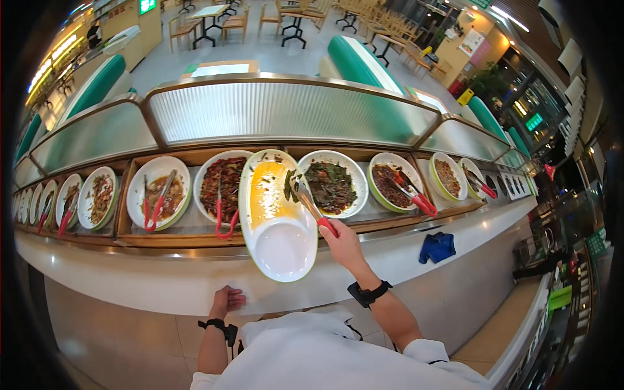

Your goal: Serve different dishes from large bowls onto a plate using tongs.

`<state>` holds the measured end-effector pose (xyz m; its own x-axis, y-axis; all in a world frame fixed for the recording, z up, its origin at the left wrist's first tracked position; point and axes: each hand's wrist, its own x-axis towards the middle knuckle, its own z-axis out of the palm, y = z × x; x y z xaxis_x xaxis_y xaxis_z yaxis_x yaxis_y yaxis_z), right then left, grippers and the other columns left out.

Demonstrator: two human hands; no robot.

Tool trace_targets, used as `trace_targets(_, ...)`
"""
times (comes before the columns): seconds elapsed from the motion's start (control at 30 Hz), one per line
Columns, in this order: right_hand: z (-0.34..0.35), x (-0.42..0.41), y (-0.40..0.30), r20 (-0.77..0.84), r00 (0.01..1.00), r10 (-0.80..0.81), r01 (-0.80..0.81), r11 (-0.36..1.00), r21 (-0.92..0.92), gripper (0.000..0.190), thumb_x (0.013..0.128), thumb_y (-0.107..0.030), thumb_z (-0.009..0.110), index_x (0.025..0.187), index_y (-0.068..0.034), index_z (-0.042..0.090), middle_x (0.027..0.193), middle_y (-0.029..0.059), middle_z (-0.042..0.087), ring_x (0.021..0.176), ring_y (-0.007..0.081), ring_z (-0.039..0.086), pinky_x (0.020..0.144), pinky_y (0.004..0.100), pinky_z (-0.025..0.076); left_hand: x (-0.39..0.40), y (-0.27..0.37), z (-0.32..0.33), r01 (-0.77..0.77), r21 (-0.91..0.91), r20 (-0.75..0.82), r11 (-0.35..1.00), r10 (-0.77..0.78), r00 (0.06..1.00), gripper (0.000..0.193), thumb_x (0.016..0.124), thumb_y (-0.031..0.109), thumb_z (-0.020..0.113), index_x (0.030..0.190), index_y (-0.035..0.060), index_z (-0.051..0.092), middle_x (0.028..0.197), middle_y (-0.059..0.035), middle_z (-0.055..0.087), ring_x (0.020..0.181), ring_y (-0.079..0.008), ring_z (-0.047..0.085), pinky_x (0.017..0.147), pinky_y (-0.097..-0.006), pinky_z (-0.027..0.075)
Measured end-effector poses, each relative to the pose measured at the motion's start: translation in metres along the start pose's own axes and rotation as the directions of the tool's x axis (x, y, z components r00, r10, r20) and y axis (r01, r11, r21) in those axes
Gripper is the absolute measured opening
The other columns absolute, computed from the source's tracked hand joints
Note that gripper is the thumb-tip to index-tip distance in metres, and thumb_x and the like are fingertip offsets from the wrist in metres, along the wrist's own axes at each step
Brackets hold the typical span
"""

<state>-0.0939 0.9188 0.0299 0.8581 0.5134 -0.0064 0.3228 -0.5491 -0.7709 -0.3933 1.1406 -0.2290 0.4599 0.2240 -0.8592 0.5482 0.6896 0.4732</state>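
Observation:
My right hand [343, 241] grips metal tongs with red handles [307, 202]. Their tips hold a clump of dark green leafy food [291, 186] over the right side of a long white oval dish [285, 251] with a green rim. Yellow oily liquid [268, 190] with dark bits covers the far part of this dish; its near part is bare white. To its right, a round bowl [363, 195] contains dark greens with red pieces. My left hand [227, 299] is at the front edge of the white counter [185, 285], holding nothing, fingers slightly apart.
Several food bowls [158, 163] stand in a wooden-framed row, many with red-handled tongs [226, 229]. A ribbed translucent guard [292, 109] rises behind them. On the counter's right lies a folded blue cloth [437, 247]. Tables and chairs [234, 22] are beyond.

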Motion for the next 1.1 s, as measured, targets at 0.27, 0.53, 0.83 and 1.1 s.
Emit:
trace_targets(0.27, 0.008, 0.008, -0.014, 0.131, 0.991, -0.036, 0.070, 0.962, -0.265, 0.033, 0.090, -0.041, 0.059, 0.102, -0.011, 0.065, 0.083, 0.0162, 0.068, 0.079, 0.0362, 0.065, 0.071, 0.0467, 0.049, -0.005, 0.003, 0.003, -0.008, -0.007, -0.006, 1.000, 0.008, 1.000, 0.041, 0.088, 0.033, 0.042, 0.100, 0.0014, 0.065, 0.087, -0.0135, 0.072, 0.074, -0.0251, 0.070, 0.070, -0.0364, 0.054)
trace_targets(0.53, 0.013, 0.018, -0.022, 0.078, 0.989, -0.123, 0.145, 0.878, -0.456, 0.035, 0.088, -0.041, 0.062, 0.105, -0.010, 0.060, 0.082, 0.0129, 0.068, 0.076, 0.0350, 0.066, 0.068, 0.0463, 0.051, -0.004, 0.004, 0.003, -0.010, -0.005, -0.004, 1.000, 0.010, 1.000, 0.041, 0.089, 0.032, 0.042, 0.100, 0.0003, 0.065, 0.088, -0.0144, 0.072, 0.074, -0.0257, 0.070, 0.070, -0.0376, 0.054)
trace_targets(0.83, 0.010, 0.021, -0.030, -0.081, 0.972, -0.220, 0.175, 0.911, -0.374, 0.037, 0.084, -0.038, 0.068, 0.108, -0.010, 0.060, 0.081, 0.0116, 0.067, 0.073, 0.0332, 0.066, 0.065, 0.0422, 0.051, -0.004, 0.005, 0.001, -0.004, -0.012, 0.009, 1.000, 0.004, 1.000, 0.040, 0.089, 0.031, 0.042, 0.099, -0.0004, 0.065, 0.087, -0.0154, 0.072, 0.073, -0.0258, 0.070, 0.067, -0.0348, 0.054)
trace_targets(1.1, -0.037, 0.038, 0.010, -0.265, 0.964, 0.007, -0.084, 0.956, -0.280, 0.049, 0.082, -0.044, 0.070, 0.113, -0.007, 0.061, 0.090, 0.0154, 0.069, 0.082, 0.0339, 0.066, 0.073, 0.0428, 0.050, -0.011, 0.006, 0.011, -0.017, -0.047, -0.036, 0.999, 0.015, 0.999, 0.040, 0.089, 0.030, 0.042, 0.097, -0.0016, 0.065, 0.085, -0.0158, 0.072, 0.070, -0.0251, 0.070, 0.061, -0.0331, 0.054)
